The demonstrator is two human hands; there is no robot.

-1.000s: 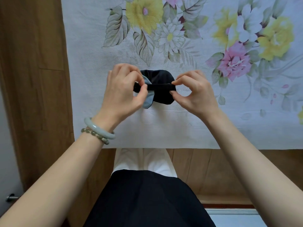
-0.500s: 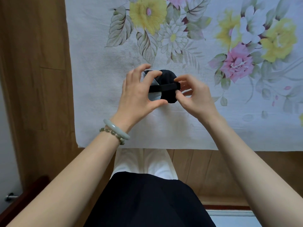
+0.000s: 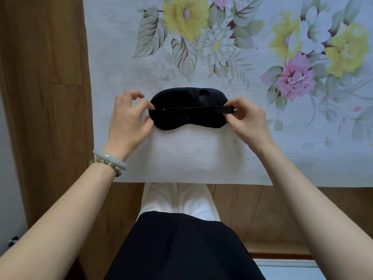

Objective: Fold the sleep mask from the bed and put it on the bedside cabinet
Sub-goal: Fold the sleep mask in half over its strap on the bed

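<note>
- Both hands pinch the mask (image 3: 186, 116) lying flat on the bed (image 3: 181, 158): left hand (image 3: 129, 120) at its left edge, right hand (image 3: 248, 120) gripping the strap (image 3: 227, 109) end.
- Looks unfolded yet; next, bring one end over.

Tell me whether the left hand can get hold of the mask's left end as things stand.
Probably yes. The left hand already sits at the left end of the sleep mask, fingertips on its edge, with only bare bedsheet around it. The right hand pinches the strap at the far end, clear of it.
</note>
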